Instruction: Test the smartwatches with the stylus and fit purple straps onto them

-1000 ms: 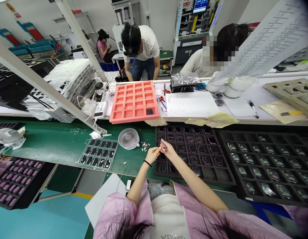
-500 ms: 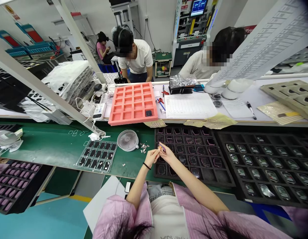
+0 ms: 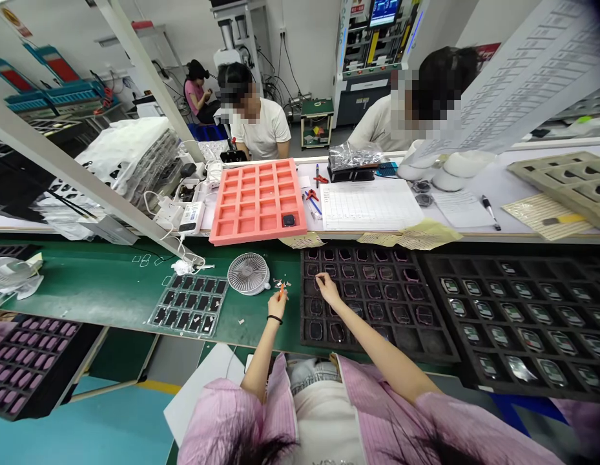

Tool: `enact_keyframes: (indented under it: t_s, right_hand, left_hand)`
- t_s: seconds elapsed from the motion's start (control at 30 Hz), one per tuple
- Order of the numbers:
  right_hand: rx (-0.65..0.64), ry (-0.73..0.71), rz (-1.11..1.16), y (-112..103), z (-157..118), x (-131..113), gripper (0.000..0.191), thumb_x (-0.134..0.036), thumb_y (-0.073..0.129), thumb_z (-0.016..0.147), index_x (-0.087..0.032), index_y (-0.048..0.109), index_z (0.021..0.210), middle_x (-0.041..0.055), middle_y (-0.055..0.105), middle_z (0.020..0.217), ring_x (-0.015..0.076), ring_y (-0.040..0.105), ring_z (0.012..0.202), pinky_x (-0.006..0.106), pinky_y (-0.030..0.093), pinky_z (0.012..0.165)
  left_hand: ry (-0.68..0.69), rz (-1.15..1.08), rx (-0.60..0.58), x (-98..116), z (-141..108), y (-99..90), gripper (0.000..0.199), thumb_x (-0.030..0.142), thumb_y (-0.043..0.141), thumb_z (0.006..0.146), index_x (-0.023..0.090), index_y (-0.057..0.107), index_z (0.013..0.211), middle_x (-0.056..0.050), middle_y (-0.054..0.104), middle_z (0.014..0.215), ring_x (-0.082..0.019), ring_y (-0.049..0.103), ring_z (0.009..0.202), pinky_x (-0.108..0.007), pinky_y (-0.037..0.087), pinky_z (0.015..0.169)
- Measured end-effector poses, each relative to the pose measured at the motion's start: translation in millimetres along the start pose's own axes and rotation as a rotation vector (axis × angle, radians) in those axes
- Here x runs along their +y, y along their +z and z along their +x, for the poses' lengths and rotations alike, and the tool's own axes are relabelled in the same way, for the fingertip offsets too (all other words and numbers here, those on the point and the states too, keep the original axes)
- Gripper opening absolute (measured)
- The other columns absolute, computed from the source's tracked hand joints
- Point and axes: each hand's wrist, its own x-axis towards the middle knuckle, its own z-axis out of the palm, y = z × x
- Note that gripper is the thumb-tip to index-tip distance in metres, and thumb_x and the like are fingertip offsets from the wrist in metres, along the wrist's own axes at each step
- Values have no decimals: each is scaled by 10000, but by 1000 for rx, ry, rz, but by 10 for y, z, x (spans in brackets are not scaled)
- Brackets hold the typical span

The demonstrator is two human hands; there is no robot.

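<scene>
My left hand [image 3: 277,308] is over the green mat, pinching a small orange piece [image 3: 282,291] beside a scatter of small silver scraps [image 3: 281,285]. My right hand [image 3: 329,290] reaches over the edge of a black compartment tray [image 3: 372,258], its fingertips close together above a cell. Whether those fingers hold anything is hidden. Most cells of this tray contain dark pieces with pinkish rims. A small white desk fan [image 3: 248,273] stands to the left of my left hand.
A black sheet of small pieces [image 3: 188,303] lies on the mat. A second black tray of glossy parts [image 3: 517,323] sits to the right. Beyond stand a coral tray [image 3: 258,201] and papers. Co-workers sit and stand across the bench.
My hands have come apart. The left moved down and left with the orange piece, while the right shifted slightly over the tray. The small purplish piece between them no longer shows.
</scene>
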Motion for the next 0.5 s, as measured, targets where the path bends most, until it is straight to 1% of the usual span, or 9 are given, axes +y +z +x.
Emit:
enact_keyframes:
  t_s: [0.07,0.13,0.2,0.27,0.33,0.37,0.43,0.5]
  right_hand:
    - [8,-29,-100,-21,29,2,121,-353,570,783,-245,608,823,15,620,792,204,605,771,338,466,737]
    - [21,-49,-186,-78,13,-2,130,-327,565,791,-244,631,865,39,630,874,226,609,881,359,456,815]
    - [61,-52,-260,-197,-28,2,167,-311,556,791,-233,627,921,75,608,993,252,579,997,382,441,862]
    - [113,-32,-318,-353,-68,18,159,-299,562,779,-210,608,902,117,568,1067,292,529,1088,416,425,881]
    - [144,1,-346,-485,-86,40,100,-286,597,748,-199,570,788,144,553,1045,328,493,1127,435,417,875]
    - [149,17,-347,-524,-85,49,116,-280,623,725,-203,537,723,147,554,1014,338,487,1127,433,419,864]
    - [142,37,-320,-542,-70,57,222,-273,680,672,-217,469,634,130,560,945,335,497,1098,410,430,827]
    - [117,39,-254,-498,-53,45,296,-292,720,631,-226,432,604,89,564,868,306,528,1025,373,444,771]
  left_hand:
    - [-22,104,30,-96,41,-45,384,439,525,822,184,524,536,12,503,491,-147,568,580,-221,396,564]
    - [-47,189,48,-171,60,-56,317,375,518,839,188,566,588,-18,585,571,-189,622,695,-244,424,634]
    - [-68,245,58,-226,63,-46,258,347,500,860,189,599,681,-42,635,646,-219,645,764,-267,438,676]
    - [-76,276,57,-255,60,-23,219,313,475,880,186,612,766,-56,656,695,-229,651,788,-279,441,695]
    - [-63,285,38,-251,53,15,189,251,455,886,181,614,813,-54,655,711,-216,647,773,-271,436,695]
    - [-49,283,21,-234,47,39,183,223,448,885,178,616,828,-46,647,704,-203,641,750,-262,431,687]
    - [-3,267,-23,-173,28,99,185,208,442,885,175,622,856,-22,619,670,-173,616,690,-243,420,661]
    - [61,239,-79,-82,-8,168,208,242,437,896,175,633,891,4,583,630,-144,580,631,-224,408,631]
